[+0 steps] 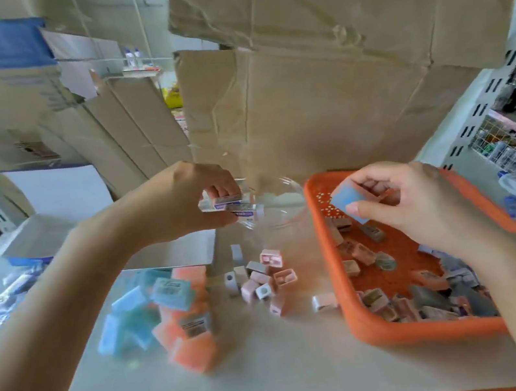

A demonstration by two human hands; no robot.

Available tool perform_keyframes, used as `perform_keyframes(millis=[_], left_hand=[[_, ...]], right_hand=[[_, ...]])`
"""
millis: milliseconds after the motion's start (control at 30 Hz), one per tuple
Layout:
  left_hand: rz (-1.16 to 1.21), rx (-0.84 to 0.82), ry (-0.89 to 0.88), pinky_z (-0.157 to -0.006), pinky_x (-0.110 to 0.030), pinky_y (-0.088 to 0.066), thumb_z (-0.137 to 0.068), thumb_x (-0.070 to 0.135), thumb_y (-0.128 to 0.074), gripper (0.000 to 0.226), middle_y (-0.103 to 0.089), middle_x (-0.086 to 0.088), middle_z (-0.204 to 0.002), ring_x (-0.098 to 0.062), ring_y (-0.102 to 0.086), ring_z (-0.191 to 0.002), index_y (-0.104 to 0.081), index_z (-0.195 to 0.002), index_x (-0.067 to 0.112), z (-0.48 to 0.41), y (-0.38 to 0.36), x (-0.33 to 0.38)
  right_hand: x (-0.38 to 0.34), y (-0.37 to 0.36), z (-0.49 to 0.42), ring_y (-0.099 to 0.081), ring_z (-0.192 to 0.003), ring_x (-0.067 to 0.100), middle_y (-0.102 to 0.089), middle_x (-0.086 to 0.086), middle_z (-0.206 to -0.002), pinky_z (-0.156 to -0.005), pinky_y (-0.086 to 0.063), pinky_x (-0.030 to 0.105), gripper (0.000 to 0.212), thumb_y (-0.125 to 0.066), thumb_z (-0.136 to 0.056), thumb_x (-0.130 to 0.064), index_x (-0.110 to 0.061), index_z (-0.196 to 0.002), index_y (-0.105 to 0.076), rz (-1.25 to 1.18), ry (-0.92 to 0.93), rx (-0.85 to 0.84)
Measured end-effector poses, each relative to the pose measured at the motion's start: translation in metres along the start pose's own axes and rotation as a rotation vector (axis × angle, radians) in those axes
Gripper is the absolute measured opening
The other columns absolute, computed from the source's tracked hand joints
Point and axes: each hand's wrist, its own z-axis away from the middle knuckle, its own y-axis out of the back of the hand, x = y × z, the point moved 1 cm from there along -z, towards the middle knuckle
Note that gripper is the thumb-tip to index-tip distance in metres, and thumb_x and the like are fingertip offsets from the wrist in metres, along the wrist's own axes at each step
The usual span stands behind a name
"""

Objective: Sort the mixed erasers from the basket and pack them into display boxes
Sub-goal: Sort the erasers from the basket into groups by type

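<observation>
The right hand (405, 205) hovers over the far end of the orange basket (409, 331), thumb and fingers pinching a blue eraser (349, 199). Left of the basket, the left hand (193, 202) grips a few white erasers (234, 207) with purple labels, fingers curled over them, at the rim of a clear tub (282, 205). Small pink pieces (269, 278) lie on the bench (279, 369) near the basket's left wall. A blurred pile of blue and orange erasers (166, 309) lies farther left. Mixed erasers fill the basket's near end.

one orange basket (419, 330), two hands (189, 200) (421, 202)
</observation>
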Motion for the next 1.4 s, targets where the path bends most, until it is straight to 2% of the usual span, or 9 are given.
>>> perform_keyframes(millis=[100, 233, 300, 400, 533, 700, 867, 1100, 1400], left_hand=[[-0.004, -0.015, 0.009, -0.067, -0.003, -0.040, -0.074, 0.027, -0.074, 0.021, -0.060, 0.014, -0.082, 0.010, -0.055, -0.075, -0.068, -0.093, 0.020, 0.026, 0.010, -0.028], [0.009, -0.024, 0.022, -0.065, -0.002, -0.039, -0.074, 0.025, -0.075, 0.021, -0.058, 0.020, -0.079, 0.017, -0.052, -0.077, -0.068, -0.093, 0.023, 0.059, 0.019, -0.061], [0.013, -0.044, 0.038, -0.064, -0.005, -0.039, -0.075, 0.028, -0.074, 0.019, -0.058, 0.022, -0.080, 0.015, -0.052, -0.077, -0.066, -0.092, 0.028, 0.075, 0.022, -0.076], [0.027, -0.096, 0.040, -0.066, -0.009, -0.043, -0.075, 0.036, -0.070, 0.020, -0.060, 0.020, -0.082, 0.011, -0.054, -0.079, -0.065, -0.092, 0.028, 0.096, 0.024, -0.096], [0.070, -0.175, 0.061, -0.068, -0.006, -0.043, -0.077, 0.034, -0.071, 0.021, -0.062, 0.020, -0.083, 0.010, -0.054, -0.084, -0.064, -0.095, 0.028, 0.121, 0.027, -0.116], [0.096, -0.279, 0.126, -0.072, -0.012, -0.047, -0.074, 0.036, -0.074, 0.023, -0.063, 0.020, -0.082, 0.009, -0.057, -0.075, -0.062, -0.093, 0.040, 0.149, 0.024, -0.144], [0.031, -0.352, 0.178, -0.067, -0.009, -0.043, -0.072, 0.044, -0.073, 0.023, -0.063, 0.020, -0.087, 0.009, -0.056, -0.075, -0.058, -0.090, 0.049, 0.167, 0.011, -0.171], [-0.116, -0.361, 0.107, -0.060, -0.005, -0.034, -0.079, 0.038, -0.068, 0.021, -0.056, 0.018, -0.089, 0.006, -0.046, -0.069, -0.062, -0.098, 0.032, 0.162, 0.004, -0.158], [-0.186, -0.386, 0.122, -0.060, -0.009, -0.034, -0.078, 0.041, -0.068, 0.029, -0.049, 0.019, -0.089, -0.002, -0.046, -0.079, -0.057, -0.104, 0.032, 0.157, 0.000, -0.151]], right_hand=[[-0.029, -0.025, -0.003, -0.060, -0.078, 0.002, -0.066, -0.015, -0.084, -0.072, -0.045, 0.017, 0.020, -0.074, -0.076, -0.017, -0.030, -0.090, -0.067, -0.020, 0.028, 0.001], [-0.063, -0.059, 0.000, -0.057, -0.074, -0.007, -0.062, -0.020, -0.076, -0.068, -0.040, 0.008, 0.022, -0.075, -0.075, -0.016, -0.026, -0.094, -0.071, -0.034, 0.026, -0.038], [-0.075, -0.079, 0.005, -0.060, -0.072, -0.002, -0.067, -0.016, -0.078, -0.068, -0.046, 0.014, 0.025, -0.076, -0.074, -0.018, -0.029, -0.095, -0.069, -0.058, -0.023, -0.094], [-0.088, -0.115, 0.014, -0.057, -0.056, 0.004, -0.065, -0.015, -0.075, -0.053, -0.047, 0.022, 0.029, -0.078, -0.073, -0.016, -0.036, -0.086, -0.061, -0.174, -0.112, -0.208], [-0.099, -0.154, 0.025, -0.053, -0.069, -0.001, -0.062, -0.018, -0.073, -0.061, -0.039, 0.010, 0.029, -0.079, -0.071, -0.017, -0.037, -0.083, -0.061, -0.144, -0.132, -0.269], [-0.101, -0.177, 0.032, -0.054, -0.085, 0.000, -0.059, -0.012, -0.088, -0.072, -0.038, 0.013, 0.022, -0.073, -0.078, -0.024, -0.037, -0.095, -0.067, -0.049, -0.138, -0.341], [-0.101, -0.180, 0.035, -0.057, -0.085, 0.001, -0.063, -0.011, -0.089, -0.077, -0.044, 0.018, 0.022, -0.077, -0.073, -0.021, -0.037, -0.083, -0.064, -0.052, -0.183, -0.278], [-0.099, -0.179, 0.036, -0.055, -0.086, 0.001, -0.061, -0.013, -0.088, -0.081, -0.045, 0.025, 0.021, -0.077, -0.072, -0.026, -0.038, -0.078, -0.061, 0.025, -0.163, -0.318], [-0.099, -0.173, 0.030, -0.055, -0.090, 0.000, -0.062, -0.016, -0.091, -0.082, -0.045, 0.024, 0.025, -0.077, -0.072, -0.028, -0.035, -0.092, -0.064, 0.059, -0.125, -0.329]])
